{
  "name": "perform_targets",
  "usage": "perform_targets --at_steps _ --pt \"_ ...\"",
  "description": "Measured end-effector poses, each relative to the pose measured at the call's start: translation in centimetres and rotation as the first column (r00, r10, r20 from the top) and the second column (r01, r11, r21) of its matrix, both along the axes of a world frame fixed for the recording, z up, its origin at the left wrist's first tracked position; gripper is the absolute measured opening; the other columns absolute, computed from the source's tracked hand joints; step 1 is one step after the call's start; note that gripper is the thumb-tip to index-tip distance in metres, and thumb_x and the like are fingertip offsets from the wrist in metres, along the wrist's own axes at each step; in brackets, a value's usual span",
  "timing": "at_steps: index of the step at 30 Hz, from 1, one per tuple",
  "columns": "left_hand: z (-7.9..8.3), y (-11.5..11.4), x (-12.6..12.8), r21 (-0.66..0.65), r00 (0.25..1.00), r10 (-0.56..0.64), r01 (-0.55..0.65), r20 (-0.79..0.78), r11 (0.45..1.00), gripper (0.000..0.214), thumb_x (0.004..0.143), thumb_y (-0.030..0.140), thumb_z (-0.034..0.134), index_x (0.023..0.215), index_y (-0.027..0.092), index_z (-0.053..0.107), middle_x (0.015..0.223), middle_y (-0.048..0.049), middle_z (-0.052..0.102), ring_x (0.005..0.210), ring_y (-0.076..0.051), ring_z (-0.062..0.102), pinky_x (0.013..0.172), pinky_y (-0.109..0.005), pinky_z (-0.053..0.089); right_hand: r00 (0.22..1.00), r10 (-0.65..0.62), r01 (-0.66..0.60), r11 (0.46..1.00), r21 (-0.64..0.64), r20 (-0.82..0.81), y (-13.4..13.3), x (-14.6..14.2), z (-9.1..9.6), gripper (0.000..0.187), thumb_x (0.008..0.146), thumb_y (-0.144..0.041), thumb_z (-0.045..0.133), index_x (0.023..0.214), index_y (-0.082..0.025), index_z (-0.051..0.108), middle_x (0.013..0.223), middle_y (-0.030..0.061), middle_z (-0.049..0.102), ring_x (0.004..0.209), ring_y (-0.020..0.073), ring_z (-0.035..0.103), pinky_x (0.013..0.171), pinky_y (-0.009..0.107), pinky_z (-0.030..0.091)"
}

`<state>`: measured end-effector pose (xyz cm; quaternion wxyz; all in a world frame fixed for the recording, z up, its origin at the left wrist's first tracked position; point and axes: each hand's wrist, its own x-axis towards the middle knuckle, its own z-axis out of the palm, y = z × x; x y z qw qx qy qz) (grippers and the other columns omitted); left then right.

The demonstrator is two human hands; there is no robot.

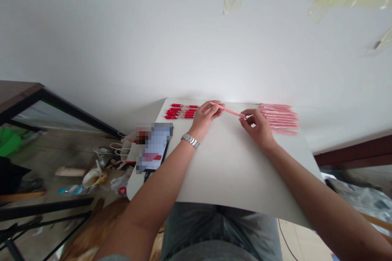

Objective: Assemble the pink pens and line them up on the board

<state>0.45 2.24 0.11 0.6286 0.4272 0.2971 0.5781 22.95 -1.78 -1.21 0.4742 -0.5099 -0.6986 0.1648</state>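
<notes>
A pink pen [230, 111] is stretched between my two hands above the white table. My left hand [208, 113], with a metal watch on its wrist, grips one end of the pen. Thumb and forefinger of my right hand [255, 125] pinch the other end. Behind my right hand lies a row of several pink pens [283, 118], side by side. Several red pens [180, 111] lie to the left, partly covered by my left hand.
The small white table [232, 171] stands against a white wall. A phone or tablet [157, 147], partly pixelated, rests at its left edge. On the floor to the left are a bottle [72, 190], a cup [92, 178] and cables.
</notes>
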Motion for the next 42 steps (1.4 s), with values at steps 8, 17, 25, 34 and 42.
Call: perform_targets --at_steps 8,17,25,34,42 --pt "0.03 0.03 -0.04 0.000 1.000 -0.003 0.003 0.004 1.000 0.032 0.081 0.042 0.085 0.100 0.019 0.074 0.108 -0.0103 0.078 0.116 -0.025 0.071 0.103 -0.040 0.055 1.000 -0.006 0.007 1.000 -0.016 0.025 -0.25 -0.10 0.46 0.032 0.096 -0.052 0.062 0.111 -0.023 0.065 0.088 0.0034 0.070 0.068 0.0164 0.065 0.065 0.032 0.055" --pt "-0.02 0.05 -0.01 -0.003 1.000 -0.012 0.012 -0.006 1.000 0.032 0.081 0.043 0.084 0.100 0.019 0.074 0.110 -0.0105 0.078 0.112 -0.023 0.072 0.099 -0.038 0.054 0.998 0.028 -0.027 1.000 -0.006 0.057 -0.35 0.03 0.53 0.034 0.101 -0.054 0.056 0.105 -0.022 0.068 0.090 0.0055 0.070 0.068 0.0163 0.064 0.063 0.032 0.053" --pt "0.04 -0.10 -0.06 0.012 1.000 0.002 -0.002 -0.029 1.000 0.030 0.083 0.044 0.082 0.097 0.019 0.073 0.113 -0.0103 0.077 0.106 -0.021 0.072 0.095 -0.035 0.054 1.000 0.029 -0.028 0.999 -0.044 0.007 -0.39 -0.11 0.54 0.037 0.097 -0.051 0.062 0.121 -0.023 0.065 0.100 0.0058 0.072 0.070 0.0156 0.067 0.067 0.032 0.057" --pt "0.04 -0.05 -0.03 -0.001 0.999 0.023 -0.023 -0.026 1.000 0.031 0.082 0.045 0.083 0.096 0.019 0.073 0.111 -0.0099 0.077 0.105 -0.021 0.073 0.094 -0.035 0.054 0.999 0.032 -0.033 0.999 -0.026 -0.037 0.01 0.06 -0.24 0.029 0.092 -0.044 0.068 0.112 -0.025 0.062 0.097 0.0027 0.070 0.069 0.0154 0.067 0.065 0.032 0.057" --pt "-0.08 0.10 -0.11 -0.004 1.000 0.016 -0.016 -0.015 1.000 0.034 0.081 0.046 0.084 0.098 0.019 0.073 0.112 -0.0100 0.078 0.105 -0.021 0.073 0.098 -0.038 0.055 1.000 -0.006 0.006 1.000 -0.022 0.000 -0.23 -0.07 0.23 0.027 0.095 -0.047 0.065 0.109 -0.025 0.065 0.086 0.0015 0.069 0.069 0.0168 0.067 0.066 0.032 0.056"
